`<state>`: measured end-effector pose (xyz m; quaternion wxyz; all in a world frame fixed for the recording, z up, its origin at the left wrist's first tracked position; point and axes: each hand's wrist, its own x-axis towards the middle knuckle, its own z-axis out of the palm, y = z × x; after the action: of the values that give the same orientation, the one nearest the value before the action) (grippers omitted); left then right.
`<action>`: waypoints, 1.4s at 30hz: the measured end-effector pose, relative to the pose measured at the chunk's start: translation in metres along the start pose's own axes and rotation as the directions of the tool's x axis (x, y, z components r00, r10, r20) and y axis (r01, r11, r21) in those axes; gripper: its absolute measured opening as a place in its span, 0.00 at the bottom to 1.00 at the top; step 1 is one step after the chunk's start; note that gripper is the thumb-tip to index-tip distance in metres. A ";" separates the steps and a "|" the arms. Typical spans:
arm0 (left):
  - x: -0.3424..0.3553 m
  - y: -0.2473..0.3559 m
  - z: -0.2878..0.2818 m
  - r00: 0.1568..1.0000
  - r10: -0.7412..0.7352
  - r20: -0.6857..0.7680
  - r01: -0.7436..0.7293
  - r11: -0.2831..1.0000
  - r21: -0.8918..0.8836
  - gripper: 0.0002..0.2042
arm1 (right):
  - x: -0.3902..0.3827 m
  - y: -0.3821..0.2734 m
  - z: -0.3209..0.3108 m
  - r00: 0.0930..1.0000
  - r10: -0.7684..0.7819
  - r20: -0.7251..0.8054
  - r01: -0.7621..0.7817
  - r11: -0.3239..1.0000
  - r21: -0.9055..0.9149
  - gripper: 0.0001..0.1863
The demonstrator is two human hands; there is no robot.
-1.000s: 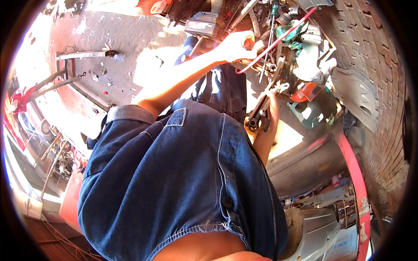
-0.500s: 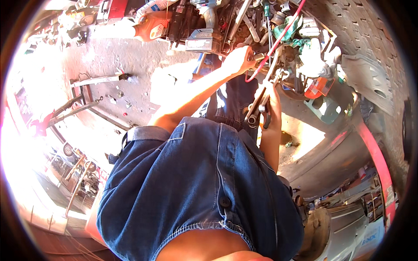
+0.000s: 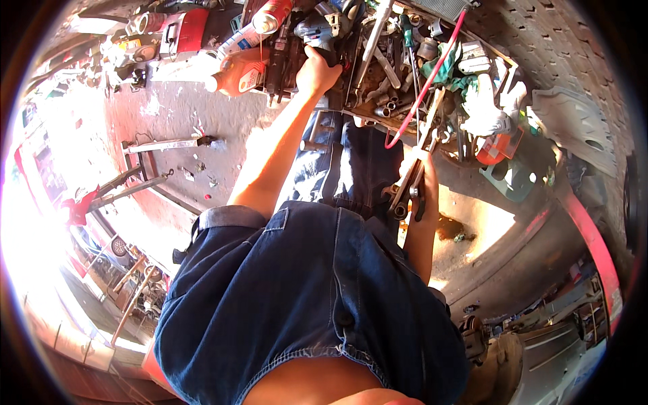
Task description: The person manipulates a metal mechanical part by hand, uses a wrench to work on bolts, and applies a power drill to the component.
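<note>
My left hand [image 3: 317, 73] is closed round the grip of a grey-blue cordless power tool [image 3: 320, 30] at the bench's near edge. Its battery base is hidden by the hand. Lower right, my right hand [image 3: 420, 164] holds a bundle of several wrenches [image 3: 402, 196], their ends pointing toward my body. Loose sockets [image 3: 385, 109] lie on the bench between both hands. A thin red rod or hose [image 3: 430, 75] slants down past the right hand.
Left of the power tool stand an orange jug [image 3: 241, 74] and a red spray can [image 3: 271, 15]. Green cloth [image 3: 442, 64] and an orange-and-white item [image 3: 496, 143] lie to the right. A metal frame [image 3: 135, 169] rests on the floor at left.
My left hand has left the sockets and moved left and away from me, onto the power tool's grip. A socket it held now lies on the bench. My right hand keeps the wrenches.
</note>
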<state>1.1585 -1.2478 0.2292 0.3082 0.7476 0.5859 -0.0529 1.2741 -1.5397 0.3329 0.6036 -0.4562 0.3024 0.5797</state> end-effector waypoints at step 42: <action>-0.102 0.106 0.050 0.926 0.369 0.080 -0.350 0.918 -0.186 0.37 | 0.019 -0.003 -0.028 0.991 0.022 -0.129 -0.043 0.987 -0.156 0.11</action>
<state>1.2376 -1.3736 0.2761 0.4074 0.8097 0.4221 0.0120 1.2846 -1.5570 0.3055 0.5356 -0.5335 0.3005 0.5815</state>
